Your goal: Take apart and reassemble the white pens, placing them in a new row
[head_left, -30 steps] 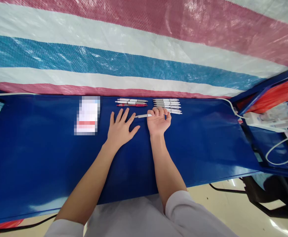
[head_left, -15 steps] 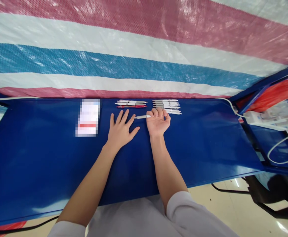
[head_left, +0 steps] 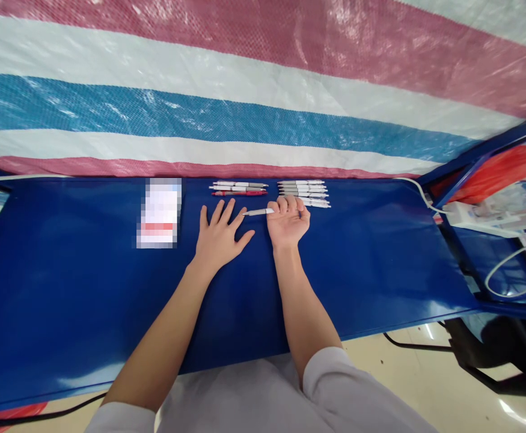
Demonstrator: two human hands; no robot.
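My right hand (head_left: 288,221) rests palm up on the blue table (head_left: 64,288), fingers curled round a white pen (head_left: 258,211) whose tip points left. My left hand (head_left: 220,236) lies flat beside it, fingers spread, holding nothing; the pen tip nearly reaches its index finger. Just beyond the left hand lie three pens (head_left: 238,189), two white and grey, one red. Behind the right hand lies a row of several white pens (head_left: 304,191).
A blurred white card with a red band (head_left: 159,211) lies left of my hands. A striped tarp (head_left: 244,90) hangs behind the table. At the right, a white cable (head_left: 418,187) leads to a power strip (head_left: 483,218) on a lower blue surface.
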